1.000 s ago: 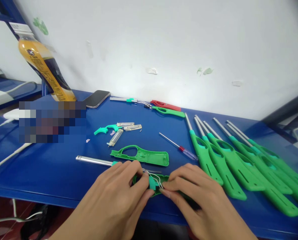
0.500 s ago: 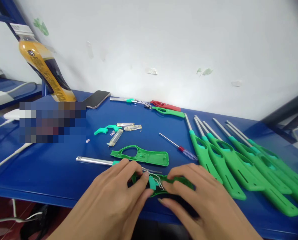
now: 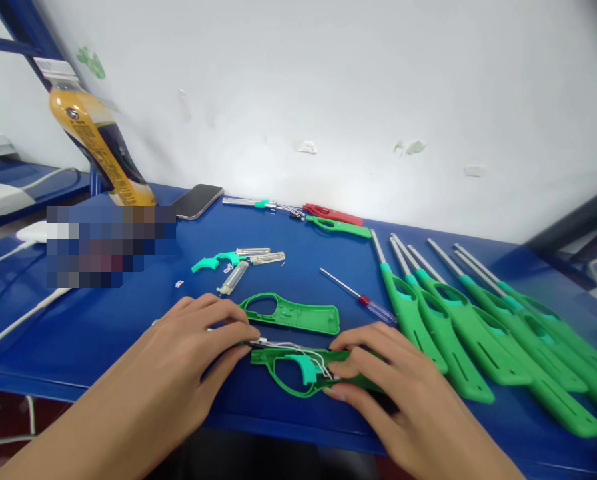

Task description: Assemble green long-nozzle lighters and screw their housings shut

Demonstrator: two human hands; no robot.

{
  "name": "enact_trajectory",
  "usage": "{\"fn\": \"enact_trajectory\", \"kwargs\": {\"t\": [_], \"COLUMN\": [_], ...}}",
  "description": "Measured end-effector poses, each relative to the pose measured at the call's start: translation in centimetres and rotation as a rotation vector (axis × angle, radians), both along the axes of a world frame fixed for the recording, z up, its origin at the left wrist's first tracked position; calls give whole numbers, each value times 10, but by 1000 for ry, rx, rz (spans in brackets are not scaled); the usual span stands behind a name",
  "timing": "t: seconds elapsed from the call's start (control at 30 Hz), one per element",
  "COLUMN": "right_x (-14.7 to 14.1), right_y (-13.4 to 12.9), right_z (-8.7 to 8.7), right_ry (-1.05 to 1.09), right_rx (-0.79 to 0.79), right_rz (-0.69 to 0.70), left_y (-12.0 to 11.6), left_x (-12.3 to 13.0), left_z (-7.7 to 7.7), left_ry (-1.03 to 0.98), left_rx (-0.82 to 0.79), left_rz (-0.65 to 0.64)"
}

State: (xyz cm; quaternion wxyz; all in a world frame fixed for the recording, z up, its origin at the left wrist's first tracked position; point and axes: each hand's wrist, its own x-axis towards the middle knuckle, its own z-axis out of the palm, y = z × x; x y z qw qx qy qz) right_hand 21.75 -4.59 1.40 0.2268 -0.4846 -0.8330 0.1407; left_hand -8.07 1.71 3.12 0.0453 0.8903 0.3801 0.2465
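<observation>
My left hand [image 3: 195, 357] is closed, its fingertips pinching the base of a lighter's metal tube [image 3: 155, 323], which the hand mostly hides. White wires [image 3: 298, 347] run from there into an opened green lighter handle half [image 3: 260, 357]. A teal trigger [image 3: 305, 368] sits in the handle half beside the finger loop. My right hand [image 3: 385, 373] grips the right end of this half, thumb and index finger at the wires' ends; what lies beneath those fingers is hidden. Just behind lies the other green handle half [image 3: 311, 315], hollow side up.
Several green lighters [image 3: 478, 333] lie at the right, near a screwdriver [image 3: 378, 310]. Clear fuel tanks [image 3: 234, 279] and loose teal triggers [image 3: 205, 265] lie farther back. A phone [image 3: 198, 201], a bottle [image 3: 98, 140] and another dismantled lighter [image 3: 338, 227] are along the wall.
My left hand has moved left from the trigger to the metal tube's base, uncovering the trigger and finger loop. My right hand stays on the handle half.
</observation>
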Motion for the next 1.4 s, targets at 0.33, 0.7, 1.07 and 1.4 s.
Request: {"fn": "enact_trajectory", "kwargs": {"t": [0.33,0.7,1.07,1.4], "right_x": [-2,-1,0,0], "right_y": [3,4,5,6], "right_z": [0,0,1,2], "right_ry": [67,68,80,86], "right_rx": [-26,-12,-21,-36], "right_rz": [-20,-10,-14,-7], "left_y": [0,-6,-14,-10], "left_x": [-6,-2,1,28], "left_z": [3,-1,1,-2], "left_ry": [-22,-110,16,-116], "left_rx": [-72,-159,-124,-140], "left_rz": [-20,-37,-19,14]}}
